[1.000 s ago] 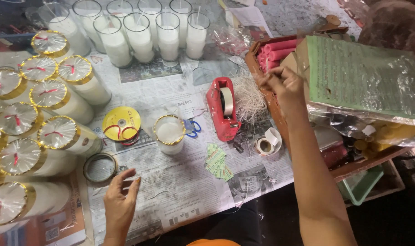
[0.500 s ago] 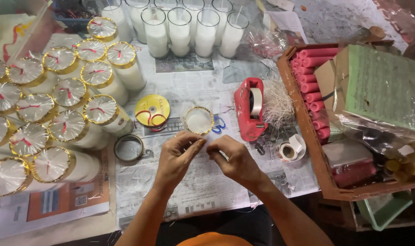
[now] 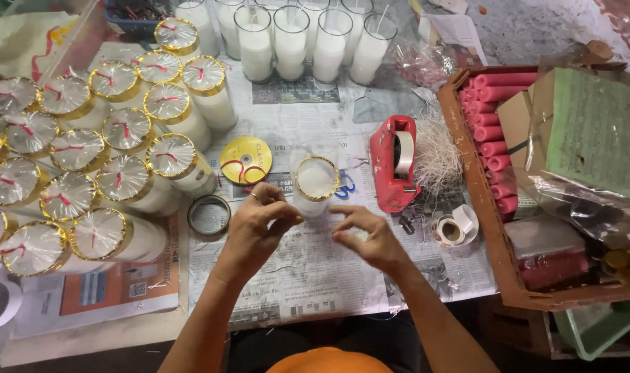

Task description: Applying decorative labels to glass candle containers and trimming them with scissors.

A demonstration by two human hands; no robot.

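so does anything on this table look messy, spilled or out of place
Mostly orderly. The one untidy spot is a loose tangle of pale string heaped beside the red tape dispenser, with crumpled clear plastic behind it. The glass candle by both hands stands upright, and nothing looks spilled.

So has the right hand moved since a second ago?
Yes. The right hand has left the wooden tray of red sticks and come to the left, now in front of the gold-rimmed glass candle, close to the left hand.
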